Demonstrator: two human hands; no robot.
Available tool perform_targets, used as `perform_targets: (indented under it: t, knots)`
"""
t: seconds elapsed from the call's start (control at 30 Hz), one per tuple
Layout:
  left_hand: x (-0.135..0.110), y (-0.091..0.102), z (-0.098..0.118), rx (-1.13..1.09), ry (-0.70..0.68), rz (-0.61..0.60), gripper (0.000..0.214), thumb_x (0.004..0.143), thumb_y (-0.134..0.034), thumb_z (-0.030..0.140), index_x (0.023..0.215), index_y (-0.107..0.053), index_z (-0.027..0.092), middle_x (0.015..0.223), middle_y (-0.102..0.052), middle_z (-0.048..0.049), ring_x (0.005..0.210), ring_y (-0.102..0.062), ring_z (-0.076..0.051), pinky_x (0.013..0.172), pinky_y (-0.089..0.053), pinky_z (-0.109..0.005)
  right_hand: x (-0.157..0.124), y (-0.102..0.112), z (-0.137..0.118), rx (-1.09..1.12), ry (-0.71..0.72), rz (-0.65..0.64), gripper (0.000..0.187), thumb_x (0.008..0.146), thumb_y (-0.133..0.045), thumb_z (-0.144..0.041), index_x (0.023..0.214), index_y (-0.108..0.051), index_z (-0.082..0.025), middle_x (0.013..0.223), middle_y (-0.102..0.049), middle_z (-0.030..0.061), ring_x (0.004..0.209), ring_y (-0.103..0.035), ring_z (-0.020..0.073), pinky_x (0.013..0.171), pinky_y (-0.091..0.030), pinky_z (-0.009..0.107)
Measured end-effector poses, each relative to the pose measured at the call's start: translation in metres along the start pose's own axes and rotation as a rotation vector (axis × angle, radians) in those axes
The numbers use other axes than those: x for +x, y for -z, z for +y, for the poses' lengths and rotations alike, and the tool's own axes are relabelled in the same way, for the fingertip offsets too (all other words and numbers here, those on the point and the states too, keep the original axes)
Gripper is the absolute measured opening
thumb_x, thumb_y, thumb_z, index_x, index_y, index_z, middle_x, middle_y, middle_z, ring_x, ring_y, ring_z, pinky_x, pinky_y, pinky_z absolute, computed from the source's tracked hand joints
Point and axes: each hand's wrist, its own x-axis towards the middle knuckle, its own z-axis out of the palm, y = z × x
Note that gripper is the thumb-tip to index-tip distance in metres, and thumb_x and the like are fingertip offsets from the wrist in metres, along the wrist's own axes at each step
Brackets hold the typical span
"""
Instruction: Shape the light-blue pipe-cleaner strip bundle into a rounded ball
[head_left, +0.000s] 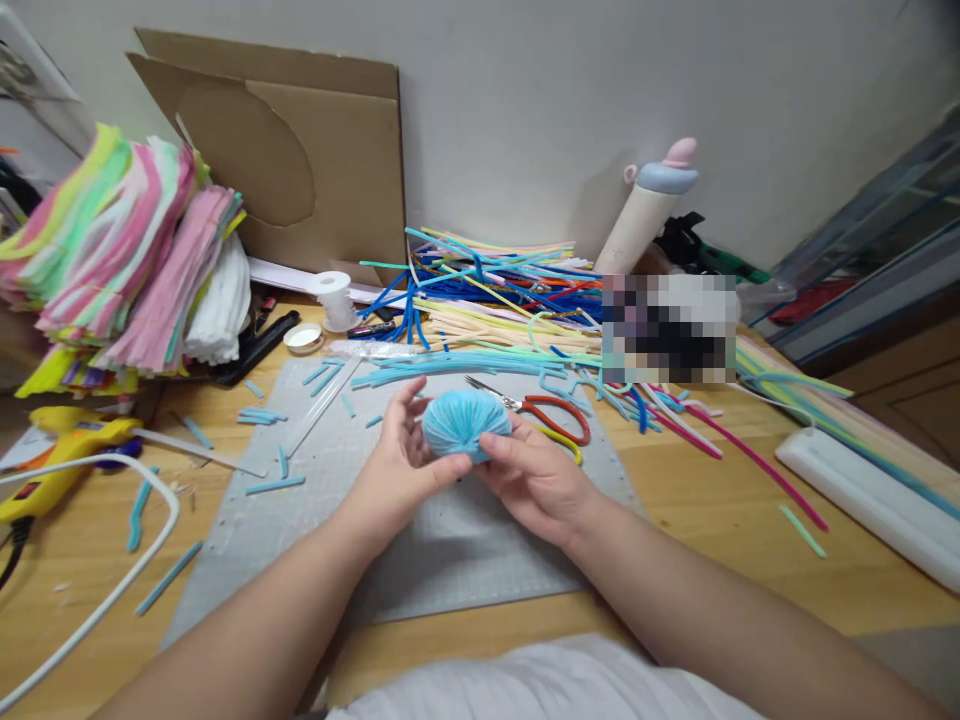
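Observation:
Both hands hold a round, light-blue bundle of pipe cleaners [466, 418], its strands fanning out from one pinched point near the front. My left hand [409, 450] grips it from the left, thumb along the lower front edge and fingers curled behind. On the other side my right hand [536, 475] presses its thumb near the point where the strands meet; its other fingers are partly hidden underneath. The bundle is held above a grey cutting mat [480, 560]. Just behind my right hand lie scissors [559, 415] with red and yellow handles.
Light-blue pipe cleaners [450, 366] lie across the mat's back, with a multicoloured heap [495, 285] beyond. A yellow glue gun [71, 455] and its white cable are at left, below bundled pipe cleaners [112, 250]. A white power strip [862, 500] lies right; a bottle [641, 215] stands behind.

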Motion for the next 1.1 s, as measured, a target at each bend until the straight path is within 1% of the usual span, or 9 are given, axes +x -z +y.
perform_targets:
  t: [0.07,0.17,0.3,0.4,0.53,0.7,0.87,0.93,1.1]
  knots:
    - [0.001,-0.003,0.0,-0.149,0.143,-0.019,0.058,0.074,-0.07,0.042,0.122,-0.046,0.02,0.121,-0.055,-0.0119,0.104,-0.059,-0.024,0.085,-0.049,-0.035,-0.002,-0.002,0.002,0.0,0.035,-0.008,0.022,0.071,-0.074,-0.018,0.091,-0.068,-0.023,0.091,-0.07,-0.0004,0.085,-0.062,0.0138,0.087,-0.044,0.027]
    - [0.002,-0.001,0.004,-0.089,0.224,-0.034,0.04,0.075,-0.069,0.042,0.104,-0.057,0.017,0.1,-0.063,-0.008,0.087,-0.061,-0.02,0.07,-0.049,-0.028,-0.003,-0.003,-0.001,-0.048,0.007,-0.022,0.018,0.074,-0.071,-0.027,0.092,-0.068,-0.021,0.09,-0.07,0.0012,0.08,-0.061,0.0147,0.08,-0.045,0.029]
    - [0.001,0.006,0.008,0.154,0.124,-0.016,0.064,0.072,-0.073,0.036,0.129,-0.048,0.02,0.117,-0.06,-0.0092,0.099,-0.059,-0.022,0.081,-0.049,-0.032,-0.002,-0.002,-0.007,-0.18,-0.059,0.001,0.02,0.075,-0.071,-0.032,0.09,-0.07,-0.018,0.083,-0.07,0.0016,0.076,-0.062,0.0146,0.077,-0.045,0.027]
    - [0.001,0.005,0.006,0.239,0.027,0.068,0.079,0.071,-0.074,0.033,0.14,-0.036,0.024,0.133,-0.051,-0.0113,0.11,-0.056,-0.025,0.088,-0.047,-0.035,-0.002,-0.003,-0.004,-0.093,-0.03,0.014,0.019,0.072,-0.073,-0.023,0.091,-0.069,-0.022,0.088,-0.07,-0.0002,0.083,-0.062,0.0145,0.082,-0.045,0.027]
    - [0.001,0.003,0.006,0.075,0.064,0.068,0.067,0.074,-0.071,0.037,0.133,-0.046,0.019,0.129,-0.057,-0.0124,0.114,-0.057,-0.026,0.093,-0.047,-0.036,-0.003,-0.004,-0.001,0.042,0.008,0.043,0.016,0.072,-0.073,-0.02,0.087,-0.068,-0.024,0.09,-0.069,-0.002,0.083,-0.061,0.013,0.083,-0.045,0.026]
    - [-0.001,0.008,0.013,0.262,-0.037,-0.033,0.068,0.07,-0.076,0.029,0.132,-0.051,0.023,0.139,-0.051,-0.0095,0.127,-0.046,-0.028,0.108,-0.035,-0.039,-0.003,0.0,-0.005,-0.044,-0.11,0.011,0.015,0.078,-0.07,-0.028,0.09,-0.07,-0.019,0.084,-0.069,0.0002,0.074,-0.06,0.0105,0.07,-0.046,0.021]
    - [0.0,0.003,0.014,0.03,0.027,0.059,0.066,0.076,-0.07,0.035,0.135,-0.046,0.016,0.137,-0.053,-0.0131,0.123,-0.051,-0.029,0.101,-0.043,-0.039,-0.003,0.001,-0.002,0.059,-0.097,-0.01,0.02,0.073,-0.075,-0.025,0.092,-0.07,-0.022,0.085,-0.07,-0.0012,0.078,-0.061,0.011,0.078,-0.046,0.023]
    - [0.0,0.003,0.015,-0.006,0.065,0.039,0.066,0.077,-0.069,0.036,0.135,-0.047,0.013,0.133,-0.056,-0.0142,0.12,-0.054,-0.029,0.1,-0.045,-0.04,-0.004,0.002,-0.002,0.073,-0.099,-0.02,0.021,0.073,-0.074,-0.028,0.093,-0.07,-0.022,0.085,-0.07,-0.0012,0.078,-0.061,0.0111,0.078,-0.046,0.023]
    - [-0.002,0.011,0.018,0.224,0.036,-0.094,0.065,0.075,-0.072,0.031,0.134,-0.049,0.018,0.139,-0.051,-0.0113,0.127,-0.047,-0.029,0.108,-0.036,-0.04,-0.002,0.003,-0.008,-0.082,-0.128,-0.052,0.023,0.072,-0.076,-0.027,0.091,-0.07,-0.016,0.081,-0.069,0.0012,0.07,-0.06,0.0104,0.069,-0.046,0.021]
